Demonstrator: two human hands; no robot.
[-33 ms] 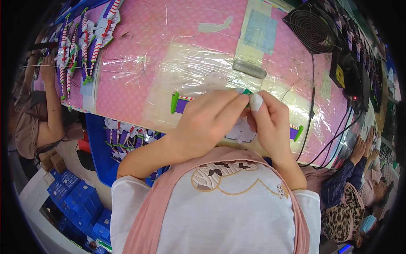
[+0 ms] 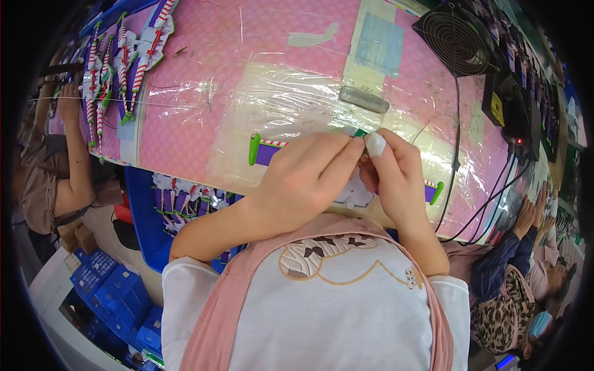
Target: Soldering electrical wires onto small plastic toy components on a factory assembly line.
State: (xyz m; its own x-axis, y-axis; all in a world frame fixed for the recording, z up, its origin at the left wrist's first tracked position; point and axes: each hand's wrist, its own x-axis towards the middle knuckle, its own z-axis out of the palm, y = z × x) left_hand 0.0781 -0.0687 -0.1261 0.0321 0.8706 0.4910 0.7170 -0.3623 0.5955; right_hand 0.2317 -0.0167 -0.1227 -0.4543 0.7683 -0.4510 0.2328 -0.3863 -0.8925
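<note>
Hands (image 2: 306, 173) together, pinching a small green piece (image 2: 359, 133) above a green-ended purple strip (image 2: 267, 154).

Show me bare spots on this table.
Widest: the pink table between the striped pieces and the grey bar, save some tape and stray wires. Smaller: between that bar and the fan. Crowded: around the left hand, right hand and purple piece, and among the black cables.

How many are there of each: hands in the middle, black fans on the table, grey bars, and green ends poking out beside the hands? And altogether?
Left hand and right hand: 2
Black fan: 1
Grey bar: 1
Green ends: 2
Total: 6
</note>
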